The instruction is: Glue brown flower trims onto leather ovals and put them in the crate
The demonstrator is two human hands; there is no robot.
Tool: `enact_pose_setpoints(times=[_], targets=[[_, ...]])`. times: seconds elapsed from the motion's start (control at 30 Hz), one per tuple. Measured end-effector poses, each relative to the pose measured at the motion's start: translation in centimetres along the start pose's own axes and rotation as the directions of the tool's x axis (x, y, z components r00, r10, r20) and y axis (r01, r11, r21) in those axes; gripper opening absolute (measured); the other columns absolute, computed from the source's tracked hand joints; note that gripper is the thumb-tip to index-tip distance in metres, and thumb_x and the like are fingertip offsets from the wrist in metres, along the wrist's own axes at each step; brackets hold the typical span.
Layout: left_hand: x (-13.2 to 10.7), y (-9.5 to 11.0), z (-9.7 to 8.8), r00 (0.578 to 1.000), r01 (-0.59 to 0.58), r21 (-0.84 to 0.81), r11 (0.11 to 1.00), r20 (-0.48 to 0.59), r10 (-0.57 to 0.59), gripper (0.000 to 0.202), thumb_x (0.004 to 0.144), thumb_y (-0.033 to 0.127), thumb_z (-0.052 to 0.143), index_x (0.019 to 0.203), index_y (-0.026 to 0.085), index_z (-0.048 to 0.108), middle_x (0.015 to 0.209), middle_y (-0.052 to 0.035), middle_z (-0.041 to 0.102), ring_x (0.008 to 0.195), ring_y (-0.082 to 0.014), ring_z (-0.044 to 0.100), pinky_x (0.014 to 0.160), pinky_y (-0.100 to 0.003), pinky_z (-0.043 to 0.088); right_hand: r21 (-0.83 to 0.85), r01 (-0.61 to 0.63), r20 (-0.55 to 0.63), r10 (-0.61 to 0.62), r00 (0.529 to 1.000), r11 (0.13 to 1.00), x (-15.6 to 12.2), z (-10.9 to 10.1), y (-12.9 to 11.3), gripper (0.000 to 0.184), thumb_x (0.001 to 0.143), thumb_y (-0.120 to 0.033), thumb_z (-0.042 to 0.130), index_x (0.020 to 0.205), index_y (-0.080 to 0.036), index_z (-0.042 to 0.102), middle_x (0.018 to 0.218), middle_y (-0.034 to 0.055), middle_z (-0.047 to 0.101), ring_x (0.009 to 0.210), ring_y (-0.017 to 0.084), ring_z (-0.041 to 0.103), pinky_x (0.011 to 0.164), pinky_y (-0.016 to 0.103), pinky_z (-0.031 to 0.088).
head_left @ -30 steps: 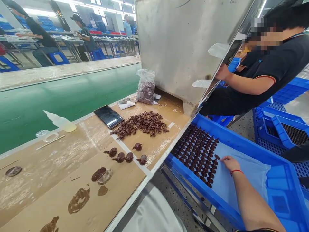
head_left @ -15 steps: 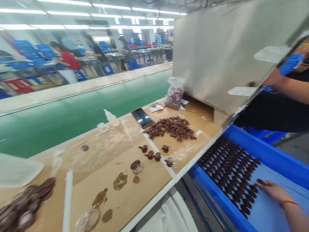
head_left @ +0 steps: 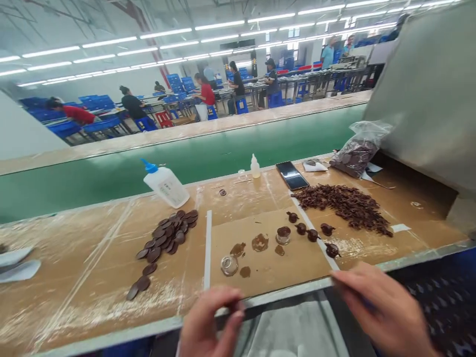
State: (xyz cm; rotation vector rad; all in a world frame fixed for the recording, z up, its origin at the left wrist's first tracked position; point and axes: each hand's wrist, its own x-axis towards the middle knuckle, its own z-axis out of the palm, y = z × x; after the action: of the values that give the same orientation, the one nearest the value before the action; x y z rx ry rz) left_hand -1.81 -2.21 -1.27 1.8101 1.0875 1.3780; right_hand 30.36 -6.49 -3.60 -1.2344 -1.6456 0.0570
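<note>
My left hand (head_left: 213,322) is at the table's front edge, thumb and index finger curved toward each other with a gap between them; I see nothing held. Over the edge to the right is my right hand (head_left: 379,302), slightly blurred, fingers stretched leftward, with nothing visible in them. Just beyond it lies a small dark brown turtle-shaped piece (head_left: 332,250), near several similar ones. A round clear container with a brown disc on top (head_left: 283,235) stands mid-table. Closer to my left hand is a clear glass-like dish (head_left: 229,266) among wet brown stains.
Loose brown discs (head_left: 163,235) are heaped at left, by a blue-capped bottle (head_left: 167,186). Small brown parts (head_left: 345,206) form a pile at right. Behind them are a phone (head_left: 292,175), a dropper bottle (head_left: 255,166) and a plastic bag (head_left: 359,151). A grey panel (head_left: 427,109) rises at right.
The view has swung left, from the blue tray to the table. My right hand has left the tray, where it held a dark piece. My left hand has come into view.
</note>
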Motion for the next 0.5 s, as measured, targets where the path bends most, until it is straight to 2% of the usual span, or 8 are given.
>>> enact_pose_setpoints(times=[0.07,0.13,0.2,0.27,0.37,0.4,0.47,0.5], targets=[[0.3,1.3,2.5,0.977,0.182,-0.223,0.958,0.153,-0.151,0.033,0.081,0.031,0.084,0.113,0.027,0.078,0.099,-0.0087,0.080,0.081,-0.0234,0.078,0.074,-0.030,0.065,0.033,0.156,0.120,-0.159,0.980,0.987,1.9,3.6,-2.7,0.031,0.094,-0.012,0.062,0.119,-0.028,0.073,0.083,0.0040,0.076,0.073,0.021,0.068,0.071,0.034,0.057],[0.4,1.7,3.9,0.944,0.326,-0.413,0.850,0.196,-0.266,0.044,0.071,0.034,0.093,0.111,0.024,0.078,0.100,-0.0104,0.081,0.085,-0.0255,0.079,0.078,-0.030,0.066,0.050,0.355,0.172,-0.358,0.918,0.934,3.4,6.3,-5.1,0.029,0.097,-0.011,0.056,0.121,-0.018,0.071,0.076,0.0069,0.074,0.066,0.021,0.062,0.061,0.034,0.053],[0.1,1.6,4.2,0.921,0.384,-0.510,0.769,0.158,-0.355,0.039,0.070,0.034,0.094,0.104,0.021,0.079,0.094,-0.0098,0.081,0.083,-0.0236,0.078,0.079,-0.027,0.064,0.092,0.420,0.168,-0.430,0.887,0.903,4.3,7.9,-6.7,0.027,0.097,-0.010,0.055,0.119,-0.012,0.071,0.072,0.0082,0.071,0.063,0.021,0.057,0.056,0.034,0.048],[-0.2,1.4,4.0,0.886,0.437,-0.556,0.707,0.133,-0.443,0.030,0.073,0.031,0.092,0.099,0.020,0.081,0.093,-0.0101,0.081,0.084,-0.0225,0.078,0.078,-0.026,0.063,0.148,0.395,0.153,-0.415,0.897,0.907,4.6,8.7,-7.5,0.026,0.096,-0.008,0.055,0.118,-0.011,0.071,0.073,0.0085,0.071,0.065,0.021,0.054,0.059,0.034,0.048],[-0.2,1.2,3.5,0.828,0.466,-0.654,0.596,0.086,-0.553,0.025,0.073,0.033,0.092,0.091,0.019,0.081,0.090,-0.0099,0.081,0.081,-0.0212,0.077,0.073,-0.025,0.063,0.214,0.307,0.177,-0.346,0.921,0.927,4.4,9.4,-7.7,0.028,0.094,-0.007,0.061,0.120,-0.014,0.071,0.077,0.0068,0.070,0.070,0.020,0.056,0.065,0.032,0.048],[0.0,1.2,3.4,0.802,0.467,-0.690,0.553,0.066,-0.594,0.026,0.072,0.035,0.093,0.089,0.019,0.081,0.090,-0.0098,0.081,0.080,-0.0204,0.077,0.072,-0.024,0.062,0.279,0.212,0.201,-0.273,0.941,0.937,4.4,9.6,-7.7,0.029,0.093,-0.009,0.065,0.120,-0.016,0.071,0.078,0.0054,0.069,0.070,0.019,0.055,0.065,0.031,0.048],[0.4,1.2,3.0,0.732,0.477,-0.746,0.464,0.045,-0.680,0.029,0.070,0.036,0.094,0.087,0.018,0.080,0.092,-0.0096,0.081,0.080,-0.0181,0.076,0.071,-0.021,0.060,0.512,-0.172,0.300,0.012,0.954,0.841,4.4,9.9,-7.7,0.025,0.090,-0.018,0.073,0.114,-0.020,0.074,0.076,0.0022,0.063,0.068,0.016,0.053,0.063,0.027,0.045],[0.6,1.1,2.8,0.694,0.495,-0.764,0.415,0.060,-0.718,0.030,0.068,0.034,0.096,0.086,0.017,0.080,0.094,-0.0095,0.081,0.080,-0.0171,0.075,0.070,-0.020,0.059,0.618,-0.388,0.383,0.170,0.908,0.683,4.5,10.1,-7.8,0.018,0.092,-0.026,0.072,0.109,-0.022,0.075,0.072,0.0004,0.058,0.065,0.015,0.050,0.060,0.026,0.043]])
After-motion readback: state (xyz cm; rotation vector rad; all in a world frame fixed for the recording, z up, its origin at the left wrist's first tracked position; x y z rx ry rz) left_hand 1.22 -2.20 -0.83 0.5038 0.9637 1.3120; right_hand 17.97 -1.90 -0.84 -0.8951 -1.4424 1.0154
